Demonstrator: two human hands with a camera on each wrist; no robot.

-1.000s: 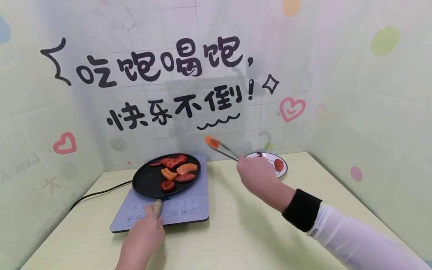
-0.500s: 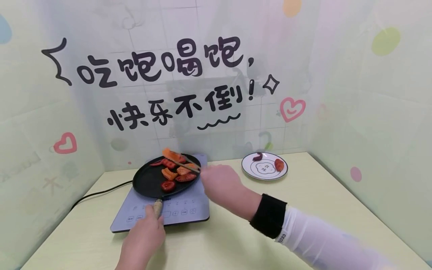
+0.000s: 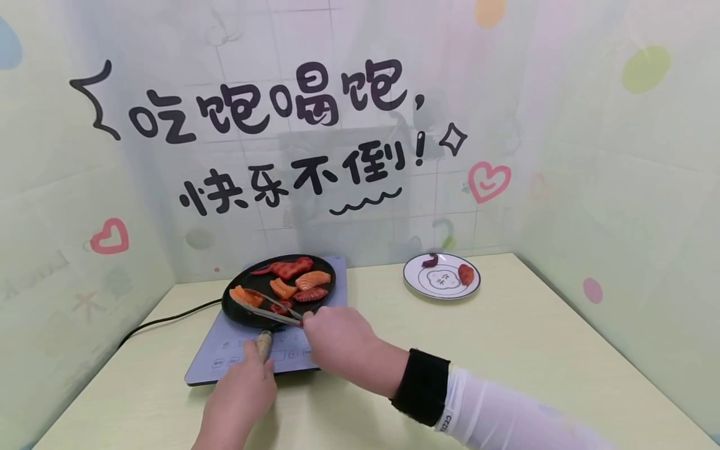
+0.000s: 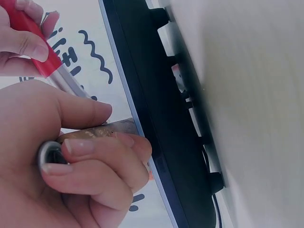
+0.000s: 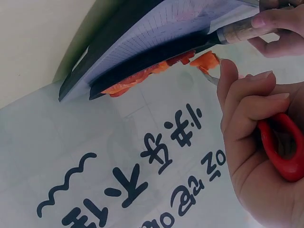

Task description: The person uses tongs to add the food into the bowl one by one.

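My left hand (image 3: pixel 240 390) grips the wooden handle (image 3: pixel 263 344) of a black frying pan (image 3: pixel 247 318), which sits on an induction cooker (image 3: pixel 210 362). In my right hand (image 3: pixel 351 345) are metal tongs with red handles (image 5: pixel 285 156). Their tips, low at the pan's left side, are at an orange piece of food (image 3: pixel 245 296); whether it rests on the pan is unclear. Other food in the pan includes a red piece (image 3: pixel 292 268), a striped salmon-like slice (image 3: pixel 313 279), a smaller orange piece (image 3: pixel 283 288) and a dark red scored piece (image 3: pixel 311 294). The tongs partly cover a round red piece (image 3: pixel 279 307).
To the right of the cooker, a white plate (image 3: pixel 416 284) with a dark rim bears a purple curled piece (image 3: pixel 430 260) and a reddish piece (image 3: pixel 465 274). A black cord (image 3: pixel 169 320) runs off to the left. Printed curtains (image 3: pixel 360 237) enclose the pale table (image 3: pixel 450 350).
My right hand has carried the orange piece in the tongs leftward from near the plate, across the pan and down to its left side. My left hand has stayed on the handle.
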